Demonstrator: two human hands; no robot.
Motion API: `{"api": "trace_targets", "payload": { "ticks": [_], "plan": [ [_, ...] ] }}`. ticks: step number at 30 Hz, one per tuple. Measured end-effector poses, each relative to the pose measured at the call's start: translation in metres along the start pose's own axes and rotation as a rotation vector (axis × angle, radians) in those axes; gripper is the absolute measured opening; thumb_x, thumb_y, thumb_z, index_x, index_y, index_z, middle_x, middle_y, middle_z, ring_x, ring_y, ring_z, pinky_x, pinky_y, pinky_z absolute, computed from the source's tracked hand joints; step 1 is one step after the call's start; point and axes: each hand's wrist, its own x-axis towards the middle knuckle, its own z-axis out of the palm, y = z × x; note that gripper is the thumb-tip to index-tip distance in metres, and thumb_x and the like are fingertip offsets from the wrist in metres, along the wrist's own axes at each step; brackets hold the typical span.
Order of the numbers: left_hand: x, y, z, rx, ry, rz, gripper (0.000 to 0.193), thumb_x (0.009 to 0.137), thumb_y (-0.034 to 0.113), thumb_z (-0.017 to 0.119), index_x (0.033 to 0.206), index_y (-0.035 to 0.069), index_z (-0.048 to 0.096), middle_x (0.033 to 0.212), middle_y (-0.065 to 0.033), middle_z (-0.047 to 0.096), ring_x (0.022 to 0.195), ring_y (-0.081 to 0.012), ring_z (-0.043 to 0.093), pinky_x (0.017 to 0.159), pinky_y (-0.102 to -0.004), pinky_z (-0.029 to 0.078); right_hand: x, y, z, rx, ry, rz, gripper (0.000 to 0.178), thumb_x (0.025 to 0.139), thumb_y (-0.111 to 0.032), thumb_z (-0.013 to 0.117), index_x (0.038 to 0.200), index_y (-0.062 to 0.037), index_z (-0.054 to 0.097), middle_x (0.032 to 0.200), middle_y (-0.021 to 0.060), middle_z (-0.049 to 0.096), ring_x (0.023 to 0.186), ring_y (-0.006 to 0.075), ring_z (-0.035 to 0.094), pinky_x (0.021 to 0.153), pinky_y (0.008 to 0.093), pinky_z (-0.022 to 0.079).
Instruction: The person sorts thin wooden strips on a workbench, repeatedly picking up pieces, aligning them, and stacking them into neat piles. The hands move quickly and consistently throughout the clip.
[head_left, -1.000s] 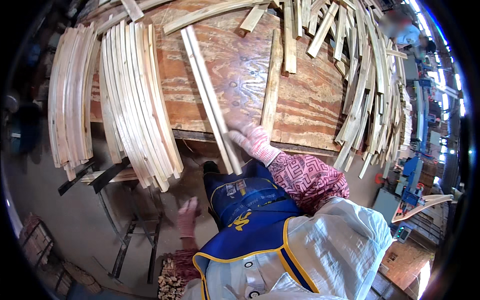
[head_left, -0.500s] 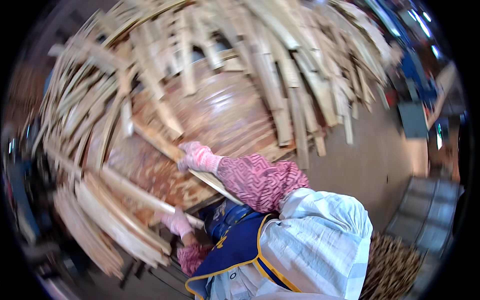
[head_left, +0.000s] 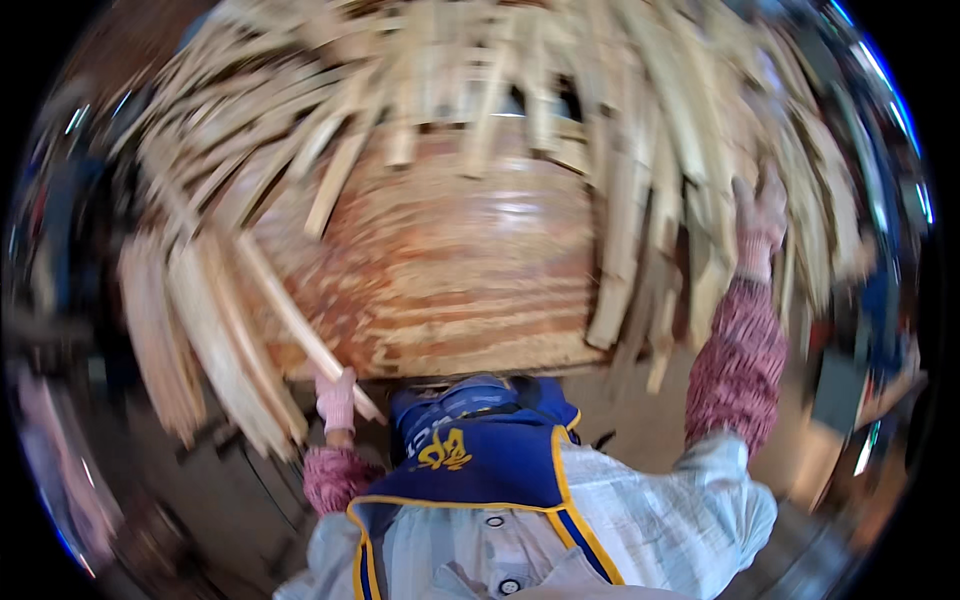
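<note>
Reaching among wooden strips (head_left: 622, 240): apparently selecting.
Right hand (head_left: 762, 215), upper right: fingers parted, seemingly empty, closure likely needed next; left hand (head_left: 337, 400), lower left: at pale strip (head_left: 293, 308), hold unclear.

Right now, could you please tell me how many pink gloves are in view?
2: one on the left hand, at a wooden strip's lower end; one on the right hand, at the right-side strip pile. Blur could hide others.

Glare on tabletop (head_left: 470, 270), probably motion blur, dark curved rim
</note>
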Motion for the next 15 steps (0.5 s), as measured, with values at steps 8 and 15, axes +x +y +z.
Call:
{"api": "trace_targets", "payload": {
  "ticks": [8, 15],
  "plan": [
    [0.022, -0.035, 0.049, -0.065, 0.233, -0.065, 0.081, 0.070, 0.034, 0.072, 0.142, 0.022, 0.037, 0.127, -0.0182, 0.051, 0.112, -0.0375, 0.058, 0.094, -0.0462, 0.049, -0.171, -0.381, 0.131, 0.704, -0.716, -0.602, 0.054, 0.083, -0.035, 0.063, 0.133, -0.0179, 0.053, 0.113, 0.0143, 0.062, 0.111, 0.0347, 0.055, 0.095, 0.0458, 0.045],
    [0.000, -0.001, 0.035, -0.190, 0.114, -0.144, 0.077, 0.076, 0.038, 0.070, 0.143, 0.024, 0.036, 0.127, -0.0155, 0.052, 0.118, -0.0333, 0.054, 0.098, -0.0444, 0.046, -0.124, -0.586, 0.165, 0.124, -0.509, -1.338, 0.061, 0.080, -0.023, 0.061, 0.138, -0.0180, 0.043, 0.137, 0.0077, 0.049, 0.128, 0.0270, 0.042, 0.104, 0.0401, 0.035]
  ]
}}
